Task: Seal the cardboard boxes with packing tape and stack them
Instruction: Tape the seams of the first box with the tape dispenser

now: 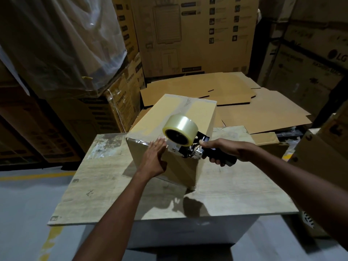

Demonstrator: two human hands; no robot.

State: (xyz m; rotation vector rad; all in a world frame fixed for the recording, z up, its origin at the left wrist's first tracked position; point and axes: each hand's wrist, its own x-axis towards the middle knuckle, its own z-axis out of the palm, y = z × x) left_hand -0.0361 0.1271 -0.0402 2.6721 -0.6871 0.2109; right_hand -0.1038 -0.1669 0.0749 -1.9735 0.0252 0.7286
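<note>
Right hand (219, 147) grips tape dispenser (185, 142); left hand (153, 159) flat against box (169, 117).

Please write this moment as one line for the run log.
left hand: flat on brown cardboard box | right hand: grips black tape dispenser with clear roll at near top edge

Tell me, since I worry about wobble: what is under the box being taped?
The cardboard box stands on a pale wooden board, which overhangs a whitish support below. The board hides most of that support, so what it is cannot be told.
</note>
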